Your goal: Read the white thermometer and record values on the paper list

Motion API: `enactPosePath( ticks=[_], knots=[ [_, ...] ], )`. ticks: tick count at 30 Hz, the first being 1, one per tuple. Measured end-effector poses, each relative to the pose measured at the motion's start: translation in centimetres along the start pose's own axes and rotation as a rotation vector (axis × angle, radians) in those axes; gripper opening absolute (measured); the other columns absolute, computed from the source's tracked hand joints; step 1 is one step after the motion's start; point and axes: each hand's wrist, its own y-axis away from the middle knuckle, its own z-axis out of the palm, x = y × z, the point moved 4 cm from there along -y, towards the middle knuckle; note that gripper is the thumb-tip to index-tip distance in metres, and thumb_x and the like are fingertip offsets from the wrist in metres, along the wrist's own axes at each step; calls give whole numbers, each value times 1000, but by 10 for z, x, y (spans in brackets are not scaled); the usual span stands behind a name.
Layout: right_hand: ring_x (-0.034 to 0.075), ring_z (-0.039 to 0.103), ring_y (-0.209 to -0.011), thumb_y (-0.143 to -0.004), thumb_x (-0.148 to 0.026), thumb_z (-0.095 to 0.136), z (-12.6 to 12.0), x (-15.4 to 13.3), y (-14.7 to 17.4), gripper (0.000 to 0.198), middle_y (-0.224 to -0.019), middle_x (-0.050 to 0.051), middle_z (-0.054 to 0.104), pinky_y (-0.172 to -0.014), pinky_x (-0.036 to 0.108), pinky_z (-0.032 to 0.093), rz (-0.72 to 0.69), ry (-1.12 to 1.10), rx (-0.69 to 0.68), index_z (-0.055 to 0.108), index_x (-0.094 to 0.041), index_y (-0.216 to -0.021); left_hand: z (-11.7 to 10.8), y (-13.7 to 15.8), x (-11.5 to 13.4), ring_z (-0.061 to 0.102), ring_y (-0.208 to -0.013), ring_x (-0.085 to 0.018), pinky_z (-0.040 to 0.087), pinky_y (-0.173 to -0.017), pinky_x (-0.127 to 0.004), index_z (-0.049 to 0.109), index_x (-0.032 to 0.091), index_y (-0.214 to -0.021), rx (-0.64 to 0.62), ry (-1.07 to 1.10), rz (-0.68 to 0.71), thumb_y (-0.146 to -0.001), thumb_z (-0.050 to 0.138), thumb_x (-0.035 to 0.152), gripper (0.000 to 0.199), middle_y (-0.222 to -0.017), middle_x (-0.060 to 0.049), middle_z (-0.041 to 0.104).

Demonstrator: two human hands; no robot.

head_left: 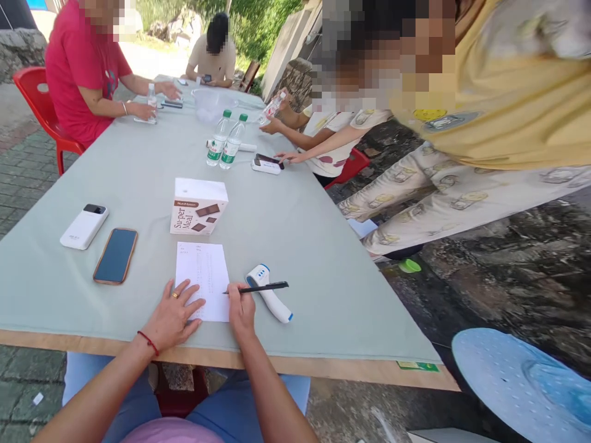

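My left hand [178,314] lies flat with fingers spread on a white sheet of paper [212,261] covered in faint small writing. In my right hand [241,311] is a black pen [272,286], its tip at the paper's right edge. Just right of that hand, partly behind the pen, rests a white and blue infrared thermometer [274,306]. A white box [198,206] printed "Su-per Meal" stands right behind the paper. To the left lie a smartphone [115,256] with a dark screen and a white power bank [85,226].
Two green-capped water bottles [228,141] stand mid-table near a clear plastic basin [210,106]. One person in red [87,67] sits at left, another at the far end, and others are along the right side. A light blue hat [517,381] is at lower right.
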Motion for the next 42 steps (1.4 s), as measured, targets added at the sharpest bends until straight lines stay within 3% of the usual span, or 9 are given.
enactPosePath(
  ticks=[6, 12, 18, 22, 24, 27, 32, 38, 42],
  knots=[
    [19, 61, -68, -94, -46, 41, 13, -16, -12, 32, -75, 3, 66, -65, 30, 46, -166, 116, -66, 60, -21, -88, 6, 2, -11, 41, -135, -33, 29, -111, -60, 59, 26, -127, 64, -50, 19, -87, 60, 33, 41, -140, -10, 53],
    [24, 64, -87, -90, -31, 50, 30, -23, -26, 22, -94, 8, 69, -78, 38, 50, -496, 382, -123, 65, -23, -103, 10, 3, -18, 46, -133, -33, 36, -108, -62, 61, 23, -121, 123, -63, 28, -86, 60, 31, 36, -136, -13, 56],
    [25, 64, -92, -88, -19, 49, 34, -10, -29, 22, -98, 8, 68, -81, 42, 51, -625, 404, 47, 65, -25, -101, 18, 5, -33, 52, -128, -34, 46, -100, -62, 61, 24, -119, 228, -175, 111, -88, 56, 28, 32, -132, -15, 60],
    [25, 62, -97, -89, -20, 47, 8, -13, -41, 22, -102, 9, 66, -84, 42, 48, -672, 471, 304, 64, -23, -102, 24, 3, -47, 56, -124, -34, 51, -94, -59, 61, 26, -118, 272, -251, 183, -87, 57, 36, 33, -130, -16, 61],
    [24, 61, -98, -89, -19, 46, -12, -13, -48, 23, -103, 9, 66, -84, 39, 45, -654, 549, 404, 64, -23, -102, 25, 1, -53, 58, -121, -34, 53, -91, -57, 62, 25, -116, 314, -283, 217, -86, 58, 38, 32, -128, -15, 62],
    [29, 57, -109, -85, -28, 51, -42, -6, -60, 29, -116, 14, 62, -89, 41, 41, -413, 721, 467, 63, -18, -110, 25, 0, -56, 60, -118, -32, 54, -89, -52, 62, 25, -114, 370, -311, 265, -85, 61, 38, 32, -125, -13, 65],
    [32, 59, -107, -82, -44, 60, -61, 2, -64, 39, -110, 16, 66, -90, 42, 39, -31, 965, 98, 63, -16, -109, 21, -1, -55, 60, -119, -31, 52, -92, -52, 62, 25, -113, 387, -285, 235, -85, 62, 37, 31, -125, -12, 64],
    [31, 59, -106, -89, -27, 50, -67, 0, -46, 36, -110, 15, 64, -76, 36, 42, 67, 1037, -130, 59, -19, -123, 16, -2, -49, 55, -124, -32, 46, -99, -58, 62, 27, -115, 293, -127, 144, -86, 61, 32, 30, -129, -11, 62],
    [28, 61, -94, -87, -32, 50, -61, -5, -52, 34, -101, 14, 66, -71, 33, 41, 90, 789, -163, 63, -19, -116, 16, -1, -52, 54, -124, -32, 41, -105, -58, 63, 25, -113, 301, 235, -50, -86, 61, 36, 29, -129, -12, 60]
  ],
)
